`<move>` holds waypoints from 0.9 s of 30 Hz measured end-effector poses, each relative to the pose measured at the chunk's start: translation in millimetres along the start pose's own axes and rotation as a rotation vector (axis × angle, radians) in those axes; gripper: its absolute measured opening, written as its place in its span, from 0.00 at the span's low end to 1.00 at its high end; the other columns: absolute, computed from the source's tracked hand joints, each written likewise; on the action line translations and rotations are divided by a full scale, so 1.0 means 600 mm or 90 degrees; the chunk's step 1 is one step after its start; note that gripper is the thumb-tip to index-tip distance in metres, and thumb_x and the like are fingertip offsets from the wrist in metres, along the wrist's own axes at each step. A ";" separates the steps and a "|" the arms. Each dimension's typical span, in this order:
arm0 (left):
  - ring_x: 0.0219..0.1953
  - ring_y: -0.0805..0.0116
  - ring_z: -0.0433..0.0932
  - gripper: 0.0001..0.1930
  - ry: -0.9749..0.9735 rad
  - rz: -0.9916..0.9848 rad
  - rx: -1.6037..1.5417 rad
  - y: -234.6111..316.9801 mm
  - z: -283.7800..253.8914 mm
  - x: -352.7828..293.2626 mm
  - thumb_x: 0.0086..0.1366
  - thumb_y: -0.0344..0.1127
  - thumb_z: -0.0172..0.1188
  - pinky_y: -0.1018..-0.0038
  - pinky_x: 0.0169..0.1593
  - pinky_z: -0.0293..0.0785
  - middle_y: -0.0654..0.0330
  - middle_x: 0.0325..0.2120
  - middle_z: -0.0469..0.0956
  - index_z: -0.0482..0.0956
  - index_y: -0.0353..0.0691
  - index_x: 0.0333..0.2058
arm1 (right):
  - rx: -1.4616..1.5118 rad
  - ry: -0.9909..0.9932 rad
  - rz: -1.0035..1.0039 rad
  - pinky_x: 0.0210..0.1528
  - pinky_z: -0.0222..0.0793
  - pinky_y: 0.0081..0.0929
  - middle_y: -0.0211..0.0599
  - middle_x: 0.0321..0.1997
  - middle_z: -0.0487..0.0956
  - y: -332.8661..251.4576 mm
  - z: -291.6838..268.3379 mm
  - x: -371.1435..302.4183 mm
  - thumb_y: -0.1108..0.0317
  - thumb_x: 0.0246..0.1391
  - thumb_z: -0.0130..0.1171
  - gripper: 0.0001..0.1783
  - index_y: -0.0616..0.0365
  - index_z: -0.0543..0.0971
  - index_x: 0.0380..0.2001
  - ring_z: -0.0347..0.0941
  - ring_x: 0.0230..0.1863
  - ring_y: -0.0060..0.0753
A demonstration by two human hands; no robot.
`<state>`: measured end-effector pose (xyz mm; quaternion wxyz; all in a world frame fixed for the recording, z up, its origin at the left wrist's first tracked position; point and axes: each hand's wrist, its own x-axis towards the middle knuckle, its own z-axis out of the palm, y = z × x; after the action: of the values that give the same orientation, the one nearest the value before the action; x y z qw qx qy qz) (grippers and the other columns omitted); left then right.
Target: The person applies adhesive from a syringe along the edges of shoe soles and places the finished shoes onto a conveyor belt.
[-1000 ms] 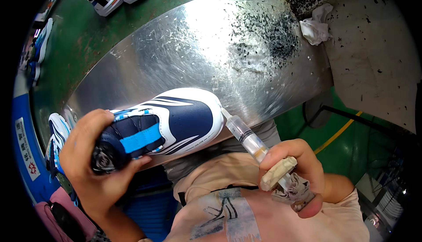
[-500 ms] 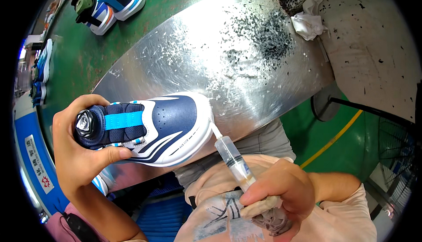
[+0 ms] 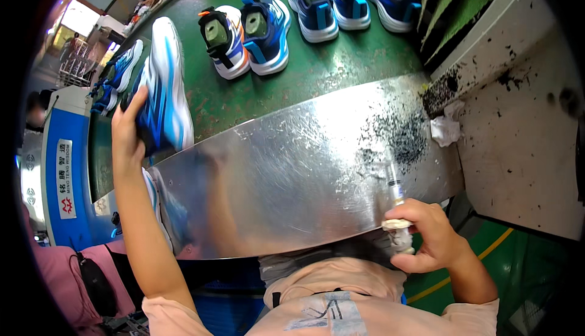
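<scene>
At the left, my left hand [image 3: 129,135] grips a blue-and-white sneaker [image 3: 169,86] by its ankle end. The shoe is tipped on its side, toe pointing away from me, above the green table by the metal plate's edge. My right hand [image 3: 432,232] is closed around a clear plastic syringe [image 3: 395,191] over the right part of the metal plate [image 3: 286,171]. Its tip points away from me, toward a patch of dark crumbs and smears [image 3: 405,141]. Pale material is wrapped around the syringe's rear end, partly hidden by my fingers.
Several sneakers with green inserts stand along the far green table [image 3: 268,98], including a white-and-orange one [image 3: 231,37]. Crumpled white paper [image 3: 446,130] lies beside the stained machine wall [image 3: 518,116] at right. A person's pink sleeve [image 3: 91,269] shows at lower left, near a blue panel [image 3: 61,171].
My left hand has carried a sneaker away from the syringe tip to the far left and turned it on its side. My right hand has moved right and farther out with the syringe. The view has shifted.
</scene>
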<state>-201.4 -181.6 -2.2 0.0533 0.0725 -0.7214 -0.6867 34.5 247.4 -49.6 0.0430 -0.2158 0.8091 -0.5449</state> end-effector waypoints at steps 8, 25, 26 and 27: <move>0.48 0.58 0.77 0.40 0.121 0.060 0.595 -0.042 0.082 0.146 0.43 0.46 0.71 0.68 0.51 0.71 0.50 0.46 0.77 0.67 0.35 0.55 | -0.322 -0.125 0.053 0.31 0.69 0.31 0.37 0.41 0.72 -0.008 -0.036 0.020 0.53 0.44 0.64 0.17 0.46 0.78 0.36 0.74 0.34 0.38; 0.46 0.57 0.78 0.38 -0.005 -0.075 0.811 0.034 -0.238 -0.225 0.38 0.42 0.73 0.67 0.51 0.71 0.46 0.44 0.79 0.75 0.36 0.52 | -0.513 0.054 0.016 0.52 0.62 0.44 0.50 0.55 0.66 -0.041 -0.039 -0.003 0.52 0.37 0.70 0.30 0.57 0.77 0.43 0.64 0.54 0.55; 0.46 0.58 0.78 0.38 0.003 -0.120 0.749 0.031 -0.227 -0.228 0.38 0.41 0.73 0.68 0.51 0.71 0.46 0.44 0.78 0.75 0.37 0.52 | -0.416 0.077 0.022 0.52 0.63 0.42 0.50 0.54 0.67 -0.044 -0.023 -0.002 0.53 0.38 0.69 0.30 0.59 0.77 0.43 0.65 0.53 0.53; 0.43 0.63 0.78 0.34 0.007 -0.112 0.650 0.034 -0.226 -0.236 0.44 0.38 0.71 0.71 0.48 0.72 0.49 0.42 0.79 0.74 0.36 0.52 | -0.320 0.100 0.031 0.51 0.64 0.40 0.50 0.54 0.68 -0.048 -0.003 0.000 0.53 0.40 0.69 0.29 0.60 0.77 0.43 0.66 0.52 0.51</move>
<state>-38.6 -288.9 28.3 -0.0431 0.1535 -0.9554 -0.2484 42.7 239.8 -23.3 -0.0617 -0.1568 0.9248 -0.3410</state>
